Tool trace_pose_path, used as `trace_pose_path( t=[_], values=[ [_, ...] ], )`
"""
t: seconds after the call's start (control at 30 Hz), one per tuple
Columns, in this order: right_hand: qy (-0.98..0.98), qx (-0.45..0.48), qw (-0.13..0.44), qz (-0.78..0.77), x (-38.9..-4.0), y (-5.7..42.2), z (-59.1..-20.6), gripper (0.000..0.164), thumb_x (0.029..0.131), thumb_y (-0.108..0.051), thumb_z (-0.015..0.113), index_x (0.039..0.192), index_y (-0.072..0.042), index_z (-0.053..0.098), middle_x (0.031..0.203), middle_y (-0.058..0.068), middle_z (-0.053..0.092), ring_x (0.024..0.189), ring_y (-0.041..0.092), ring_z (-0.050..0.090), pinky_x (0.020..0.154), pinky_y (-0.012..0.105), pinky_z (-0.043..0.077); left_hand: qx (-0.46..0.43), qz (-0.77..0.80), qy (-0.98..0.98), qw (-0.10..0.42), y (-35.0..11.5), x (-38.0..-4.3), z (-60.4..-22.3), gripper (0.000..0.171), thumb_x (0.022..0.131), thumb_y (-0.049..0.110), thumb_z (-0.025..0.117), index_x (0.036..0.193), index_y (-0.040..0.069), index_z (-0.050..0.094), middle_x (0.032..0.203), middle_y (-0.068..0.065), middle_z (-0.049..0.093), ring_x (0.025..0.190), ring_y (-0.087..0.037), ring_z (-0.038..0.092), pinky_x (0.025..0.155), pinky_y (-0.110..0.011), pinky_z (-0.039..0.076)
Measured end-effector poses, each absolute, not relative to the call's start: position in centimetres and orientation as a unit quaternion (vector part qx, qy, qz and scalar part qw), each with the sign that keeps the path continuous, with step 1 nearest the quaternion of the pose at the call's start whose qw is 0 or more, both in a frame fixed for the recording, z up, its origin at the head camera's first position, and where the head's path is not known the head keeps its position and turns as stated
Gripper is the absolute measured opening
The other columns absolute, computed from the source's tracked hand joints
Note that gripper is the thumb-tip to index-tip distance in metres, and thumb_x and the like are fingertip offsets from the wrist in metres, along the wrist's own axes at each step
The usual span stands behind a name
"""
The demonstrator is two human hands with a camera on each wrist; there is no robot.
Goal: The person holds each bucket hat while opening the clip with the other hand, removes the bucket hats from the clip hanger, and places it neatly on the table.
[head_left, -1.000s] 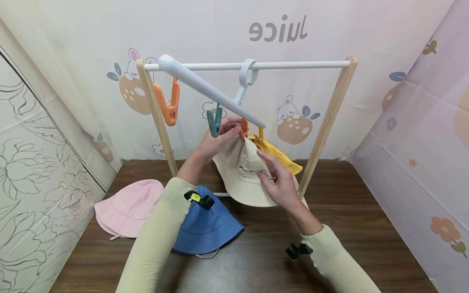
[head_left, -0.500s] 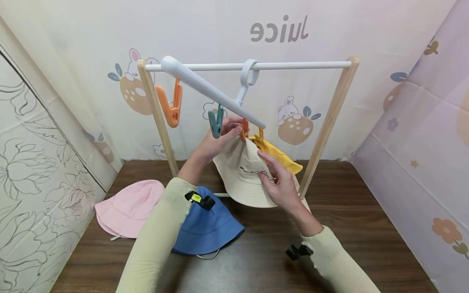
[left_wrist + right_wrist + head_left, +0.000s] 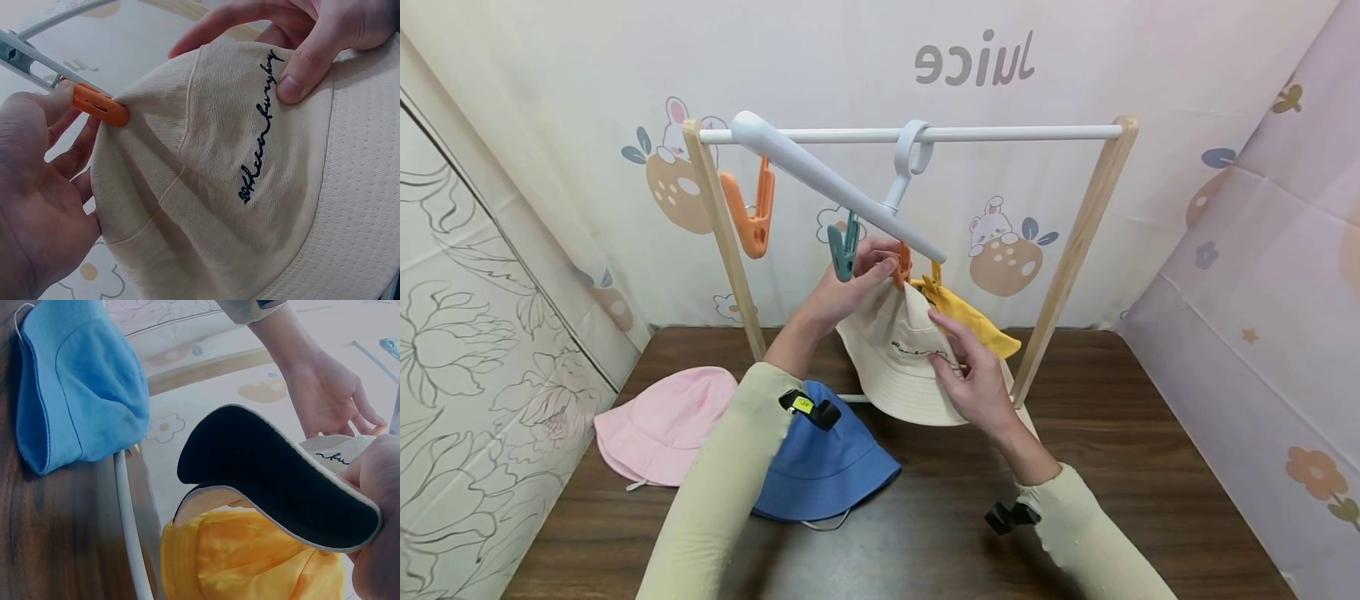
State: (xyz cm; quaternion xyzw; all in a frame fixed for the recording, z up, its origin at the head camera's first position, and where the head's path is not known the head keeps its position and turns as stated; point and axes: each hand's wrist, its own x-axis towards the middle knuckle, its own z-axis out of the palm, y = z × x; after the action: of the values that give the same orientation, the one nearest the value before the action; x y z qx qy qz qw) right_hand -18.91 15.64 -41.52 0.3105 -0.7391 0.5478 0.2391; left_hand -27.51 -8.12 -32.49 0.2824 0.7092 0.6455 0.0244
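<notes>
Left hand [image 3: 848, 290] pinches an orange plastic clip [image 3: 103, 107], right hand [image 3: 976, 373] a cream cloth bucket hat [image 3: 891, 367] between them; clipping seems the step, next needing gentle release.

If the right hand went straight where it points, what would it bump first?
The right hand holds the cream hat; next, probably the orange clip on its top, though depth is unclear.

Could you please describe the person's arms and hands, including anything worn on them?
The arms wear a pale yellow-green fabric left sleeve and matching right sleeve. Strapped near the sleeve ends are a small black, boxy left camera and similar right camera; a bright yellow label adjoins the left one. The left hand and right hand are gloveless.
</notes>
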Motion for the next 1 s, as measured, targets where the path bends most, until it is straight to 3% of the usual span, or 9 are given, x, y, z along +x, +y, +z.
trace_pose_path(
  t=[0.5, 0.8, 1.0],
  values=[
    [-0.731, 0.309, 0.240, 0.559, -18.8, 15.8, -42.0, 0.064, 0.093, 0.027, 0.069, 0.153, 0.008, 0.059, 0.140, 0.040, 0.071, 0.133, -0.008, 0.067, 0.097, 0.009, 0.057, 0.288, 0.635, 0.717, 0.008, -7.9, -27.8, -32.7, 0.038, 0.115, 0.011, 0.057, 0.151, -0.001, 0.060, 0.147, -0.028, 0.068, 0.143, -0.037, 0.064, 0.130, -0.053, 0.047],
    [-0.727, 0.320, 0.246, 0.555, -18.9, 16.0, -42.3, 0.062, 0.093, 0.026, 0.069, 0.152, 0.009, 0.060, 0.147, 0.039, 0.068, 0.138, -0.006, 0.065, 0.103, 0.010, 0.056, 0.290, 0.651, 0.701, 0.010, -7.7, -27.7, -32.5, 0.036, 0.115, 0.005, 0.056, 0.149, -0.007, 0.059, 0.144, -0.033, 0.068, 0.126, -0.018, 0.069, 0.127, -0.049, 0.051],
    [-0.730, 0.322, 0.244, 0.551, -18.6, 16.3, -42.8, 0.062, 0.092, 0.027, 0.068, 0.151, 0.008, 0.062, 0.147, 0.038, 0.068, 0.141, -0.005, 0.064, 0.108, 0.012, 0.055, 0.266, 0.646, 0.716, 0.023, -7.9, -27.7, -32.5, 0.038, 0.117, 0.012, 0.056, 0.153, -0.001, 0.059, 0.149, -0.028, 0.067, 0.137, -0.031, 0.067, 0.117, -0.042, 0.052]
  ],
)
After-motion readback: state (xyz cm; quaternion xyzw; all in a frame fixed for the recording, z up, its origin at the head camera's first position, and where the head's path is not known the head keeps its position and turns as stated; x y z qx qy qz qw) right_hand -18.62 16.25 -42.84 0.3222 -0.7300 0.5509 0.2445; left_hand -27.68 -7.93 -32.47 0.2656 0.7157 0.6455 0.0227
